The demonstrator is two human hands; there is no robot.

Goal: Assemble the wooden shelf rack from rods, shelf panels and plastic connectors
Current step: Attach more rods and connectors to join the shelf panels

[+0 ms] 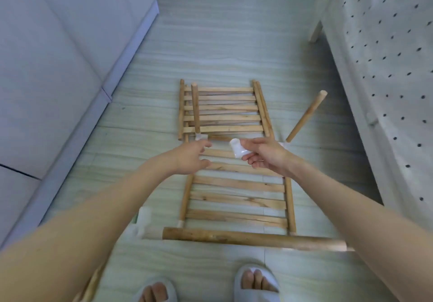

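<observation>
From the head camera, I'm pinching a white plastic connector [237, 150] in my right grip [264, 155], fingers clamped on it above the near shelf panel [239, 198]. My left grip [191, 159] is hovering just beside it, fingers loosely apart and holding nothing. Beyond both grips the far shelf panel [222, 109] is lying on the floor [222, 44]; a thick rod [253, 238] is lying nearer me.

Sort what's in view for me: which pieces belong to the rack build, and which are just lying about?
Job:
- white connector, in the right hand
- near shelf panel
- far shelf panel
- thick rod
- leaning rod
- left hand, holding nothing

Lying about:
- slippers
- sofa
- spotted bedcover
</observation>
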